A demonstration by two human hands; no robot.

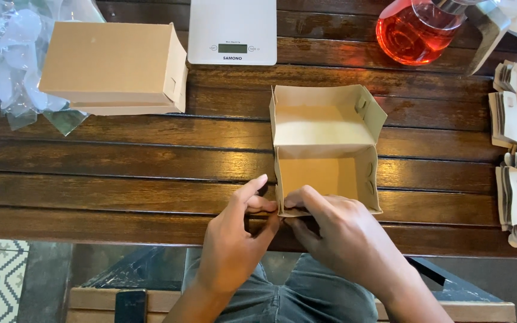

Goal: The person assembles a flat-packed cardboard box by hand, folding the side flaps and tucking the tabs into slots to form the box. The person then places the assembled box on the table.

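At box (325,149) near corner | left hand (234,239), right hand (336,230) pinching | fingertips hidden

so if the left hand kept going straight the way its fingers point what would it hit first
The left hand points up and right, already touching the near left corner of the open cardboard box. Going on, it would probably press into that near wall, beside the right hand.

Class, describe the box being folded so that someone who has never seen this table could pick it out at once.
On the dark wooden table, look at the near edge, where the left hand and right hand meet. They pinch the corner of the open cardboard box. Unlike the closed boxes far left, its lid stands open.
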